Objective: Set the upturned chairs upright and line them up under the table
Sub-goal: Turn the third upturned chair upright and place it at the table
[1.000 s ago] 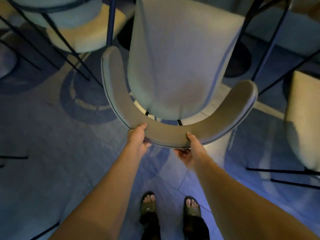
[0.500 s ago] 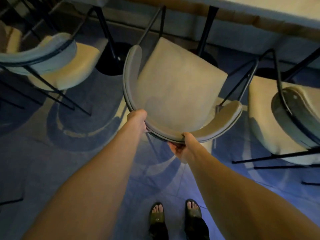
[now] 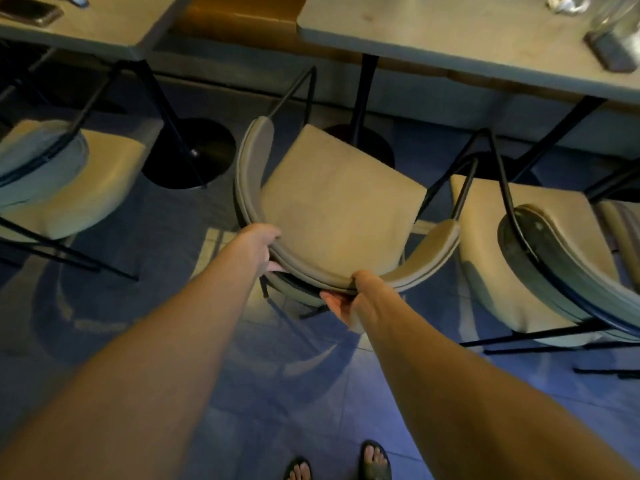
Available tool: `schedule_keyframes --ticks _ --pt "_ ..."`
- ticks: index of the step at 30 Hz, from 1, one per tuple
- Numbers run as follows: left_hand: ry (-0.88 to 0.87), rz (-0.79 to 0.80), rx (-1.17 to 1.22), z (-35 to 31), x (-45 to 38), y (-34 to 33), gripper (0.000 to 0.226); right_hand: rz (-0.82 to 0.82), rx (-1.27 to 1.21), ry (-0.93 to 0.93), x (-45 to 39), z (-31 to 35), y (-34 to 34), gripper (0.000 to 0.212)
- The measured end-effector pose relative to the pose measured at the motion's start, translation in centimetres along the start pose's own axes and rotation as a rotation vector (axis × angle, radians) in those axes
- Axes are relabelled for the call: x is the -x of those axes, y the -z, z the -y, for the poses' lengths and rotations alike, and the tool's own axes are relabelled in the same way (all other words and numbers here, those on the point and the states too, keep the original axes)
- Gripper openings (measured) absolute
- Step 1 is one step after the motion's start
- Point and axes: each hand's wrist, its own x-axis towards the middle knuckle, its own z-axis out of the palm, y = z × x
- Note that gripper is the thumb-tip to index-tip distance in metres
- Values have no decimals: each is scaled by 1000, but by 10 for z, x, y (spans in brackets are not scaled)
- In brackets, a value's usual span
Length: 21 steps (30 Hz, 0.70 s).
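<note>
Chair (image 3: 332,209): on the floor, seat up, facing the table (image 3: 450,32) edge.
Left hand (image 3: 258,245): clasping curved backrest (image 3: 346,277).
Right hand (image 3: 349,301): gripping backrest from beneath.
Neighbouring chairs (image 3: 533,251): either side.

Middle chair (image 3: 341,209) between left chair (image 3: 69,188) and right chair (image 3: 540,258), all before the tables. Left table (image 3: 104,26) behind left chair, right table (image 3: 467,32) behind the other two. Left hand (image 3: 259,245) and right hand (image 3: 349,299) on middle chair's backrest (image 3: 408,271). Feet (image 3: 375,460) nearest the camera
</note>
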Motion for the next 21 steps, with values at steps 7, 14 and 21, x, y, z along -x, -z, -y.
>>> schedule_keyframes --ticks 7,14,21 --pt "243 -31 103 5 -22 -2 44 -79 217 61 -5 40 -8 25" --pt "245 -37 126 -3 -26 -7 45 -137 256 -14 -8 49 0 29" --pt "202 3 249 5 -1 -2 58 -118 60 88 -17 58 11 45"
